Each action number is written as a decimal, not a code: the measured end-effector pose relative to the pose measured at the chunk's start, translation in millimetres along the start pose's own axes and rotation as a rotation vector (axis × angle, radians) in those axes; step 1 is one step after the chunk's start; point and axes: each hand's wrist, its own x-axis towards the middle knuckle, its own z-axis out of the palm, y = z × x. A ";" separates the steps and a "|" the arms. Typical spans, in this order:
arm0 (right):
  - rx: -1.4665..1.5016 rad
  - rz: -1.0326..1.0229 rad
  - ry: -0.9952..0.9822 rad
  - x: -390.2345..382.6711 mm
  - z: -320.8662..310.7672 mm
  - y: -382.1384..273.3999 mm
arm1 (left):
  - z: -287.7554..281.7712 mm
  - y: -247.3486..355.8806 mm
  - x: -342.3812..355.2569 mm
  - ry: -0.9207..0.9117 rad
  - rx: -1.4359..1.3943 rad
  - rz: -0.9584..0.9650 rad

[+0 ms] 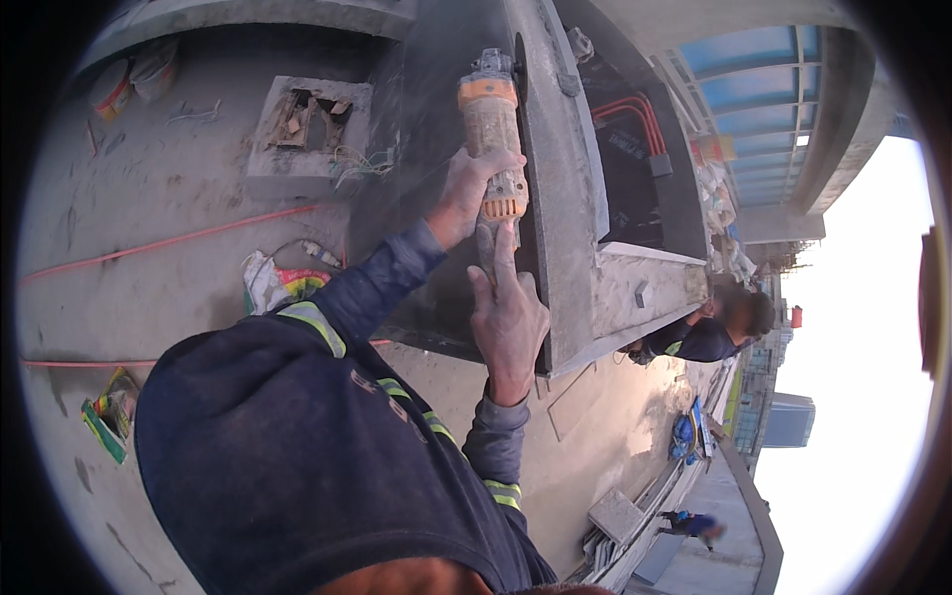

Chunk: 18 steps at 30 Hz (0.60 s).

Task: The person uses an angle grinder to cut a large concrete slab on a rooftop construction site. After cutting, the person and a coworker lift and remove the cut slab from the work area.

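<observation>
I see both arms stretched out ahead, elbows bent. The left arm [382, 278] angles inward, and its hand [464, 193] leads, closed in a grip, one digit reaching across. The right hand [512, 332] sits nearer the body, back showing, index finger [506, 253] extended, the other fingers curled.

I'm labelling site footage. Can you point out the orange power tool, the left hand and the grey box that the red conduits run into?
Orange power tool [491, 127]: head view, on its dusty casing.
Left hand [465, 190]: head view, back of the hand.
Grey box [660, 166]: head view, its visible face.
</observation>
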 end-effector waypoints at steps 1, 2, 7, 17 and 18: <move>-0.006 0.002 -0.009 -2.1 -1.8 -0.6 | -1.2 -1.9 -0.7 -0.008 -0.006 0.004; -0.012 0.005 -0.018 -3.7 -4.7 -2.2 | -3.2 -4.9 -0.9 -0.016 -0.013 0.007; 0.001 0.010 -0.043 1.8 -2.3 1.3 | -2.7 -2.9 4.0 -0.025 0.009 0.014; -0.049 0.016 -0.057 25.5 -1.7 -12.0 | -20.4 -4.7 29.4 -0.034 -0.027 -0.030; -0.084 -0.002 -0.039 27.5 -3.7 -10.4 | -19.2 -6.5 31.7 -0.047 -0.027 -0.007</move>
